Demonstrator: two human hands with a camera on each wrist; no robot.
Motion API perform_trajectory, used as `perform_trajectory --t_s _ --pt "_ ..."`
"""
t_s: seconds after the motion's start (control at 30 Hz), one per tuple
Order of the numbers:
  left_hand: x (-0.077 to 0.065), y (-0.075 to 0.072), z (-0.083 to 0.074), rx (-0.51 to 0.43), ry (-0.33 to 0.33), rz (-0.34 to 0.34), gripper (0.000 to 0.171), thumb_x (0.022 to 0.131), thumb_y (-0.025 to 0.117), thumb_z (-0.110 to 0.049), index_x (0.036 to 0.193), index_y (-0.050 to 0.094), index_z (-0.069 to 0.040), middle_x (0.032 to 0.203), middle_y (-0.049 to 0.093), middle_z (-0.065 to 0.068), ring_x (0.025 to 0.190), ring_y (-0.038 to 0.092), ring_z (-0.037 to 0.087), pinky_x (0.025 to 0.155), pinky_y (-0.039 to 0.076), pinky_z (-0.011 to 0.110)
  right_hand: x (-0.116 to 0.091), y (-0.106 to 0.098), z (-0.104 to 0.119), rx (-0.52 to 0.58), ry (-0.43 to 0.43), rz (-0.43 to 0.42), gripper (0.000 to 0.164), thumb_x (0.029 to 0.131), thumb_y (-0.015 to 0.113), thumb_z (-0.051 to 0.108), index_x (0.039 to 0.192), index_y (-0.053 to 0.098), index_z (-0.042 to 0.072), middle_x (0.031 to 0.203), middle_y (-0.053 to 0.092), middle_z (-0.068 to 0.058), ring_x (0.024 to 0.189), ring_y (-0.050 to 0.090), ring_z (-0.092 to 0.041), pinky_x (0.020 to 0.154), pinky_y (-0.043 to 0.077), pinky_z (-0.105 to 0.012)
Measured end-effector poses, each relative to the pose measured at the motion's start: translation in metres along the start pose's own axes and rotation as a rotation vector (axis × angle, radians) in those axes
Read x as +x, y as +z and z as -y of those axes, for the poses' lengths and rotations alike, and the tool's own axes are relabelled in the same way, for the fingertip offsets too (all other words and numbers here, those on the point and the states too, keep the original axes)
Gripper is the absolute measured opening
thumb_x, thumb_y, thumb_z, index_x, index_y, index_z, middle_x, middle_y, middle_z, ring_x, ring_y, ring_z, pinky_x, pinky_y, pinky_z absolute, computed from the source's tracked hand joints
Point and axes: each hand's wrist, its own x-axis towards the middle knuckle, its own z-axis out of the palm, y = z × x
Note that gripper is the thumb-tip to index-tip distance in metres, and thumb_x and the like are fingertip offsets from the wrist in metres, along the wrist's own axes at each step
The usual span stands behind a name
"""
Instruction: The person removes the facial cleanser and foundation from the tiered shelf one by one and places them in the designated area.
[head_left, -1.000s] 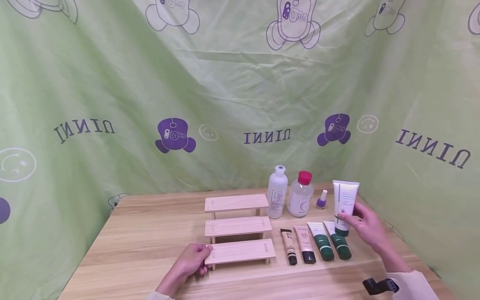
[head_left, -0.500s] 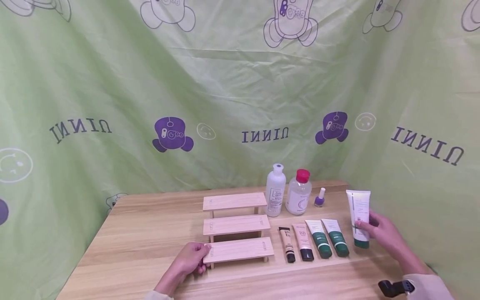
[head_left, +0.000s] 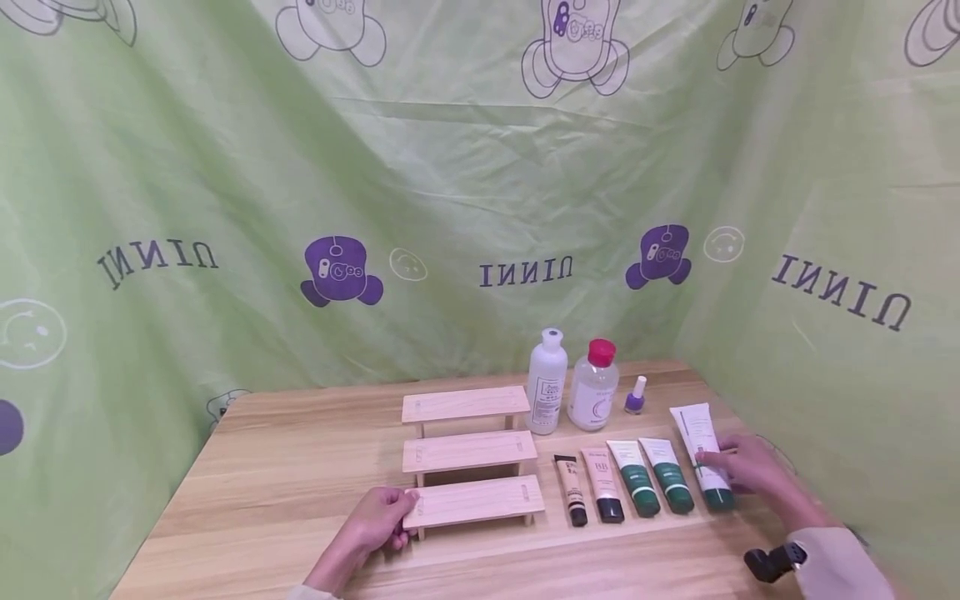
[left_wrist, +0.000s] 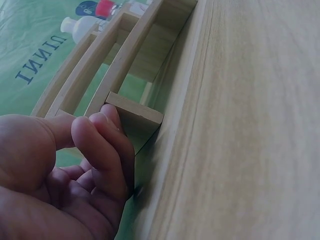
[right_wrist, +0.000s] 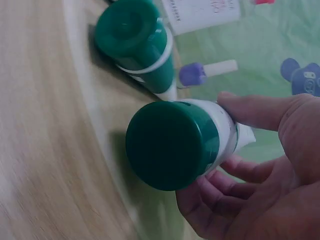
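My left hand [head_left: 375, 518] pinches the left end of the front wooden riser [head_left: 480, 502], thumb on top and curled fingers at its leg, as the left wrist view shows. My right hand [head_left: 756, 468] holds a white squeeze tube [head_left: 699, 429] with a green cap [right_wrist: 165, 145], thumb on one side and fingers round the other. That tube slants low over the table at the right end of a row of tubes, cap toward me. Beside it lie two similar white-and-green tubes [head_left: 666, 475] [head_left: 634, 477], a pink BB cream tube [head_left: 602, 483] and a slim beige tube [head_left: 572, 489].
Two more wooden risers [head_left: 470, 451] [head_left: 465, 404] stand behind the front one. Behind the tubes are a white bottle [head_left: 547, 383], a clear bottle with a red cap [head_left: 593, 393] and purple nail polish [head_left: 635, 396]. A green curtain [head_left: 450, 183] encloses the wooden table [head_left: 300, 450].
My right hand has carried the white tube rightward from above the row, then lowered and tilted it beside the other tubes. My left hand stays on the front riser.
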Motion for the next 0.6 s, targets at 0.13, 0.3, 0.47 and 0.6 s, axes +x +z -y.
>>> perform_trajectory --t_s 0.13,0.3,0.47,0.6 --pt "-0.001 0.0 0.0 -0.001 -0.004 -0.002 0.034 0.101 0.052 -0.027 0.089 0.063 0.003 0.063 0.061 0.003 0.047 0.051 0.005 0.044 0.045 0.016 0.004 0.008 -0.003 -0.024 0.017 -0.009 0.04 0.088 0.069 0.029 0.096 0.062 -0.01 0.072 0.056 -0.005 0.067 0.052 -0.018 0.055 0.046 -0.03" --pt "-0.003 0.001 0.0 -0.001 -0.012 -0.005 0.034 0.101 0.052 -0.027 0.09 0.063 0.003 0.063 0.061 0.003 0.047 0.051 0.005 0.044 0.045 0.017 0.007 0.012 -0.003 -0.014 0.037 -0.006 0.041 0.089 0.068 0.027 0.098 0.061 -0.012 0.073 0.055 -0.006 0.067 0.052 -0.018 0.057 0.043 -0.03" --pt "-0.002 0.0 0.0 -0.005 -0.007 -0.003 0.034 0.101 0.052 -0.028 0.089 0.063 0.002 0.063 0.061 0.003 0.047 0.051 0.005 0.044 0.044 0.016 0.008 0.014 0.0 -0.02 0.032 0.0 0.041 0.09 0.067 0.025 0.099 0.061 -0.014 0.075 0.057 -0.007 0.069 0.052 -0.019 0.059 0.043 -0.031" --pt "-0.001 0.0 0.0 -0.012 -0.003 0.003 0.034 0.101 0.052 -0.027 0.088 0.063 0.003 0.063 0.061 0.002 0.047 0.05 0.004 0.044 0.044 0.016 0.01 0.015 0.002 -0.035 0.03 0.005 0.043 0.09 0.067 0.026 0.101 0.062 -0.015 0.077 0.057 -0.008 0.071 0.053 -0.02 0.06 0.042 -0.031"
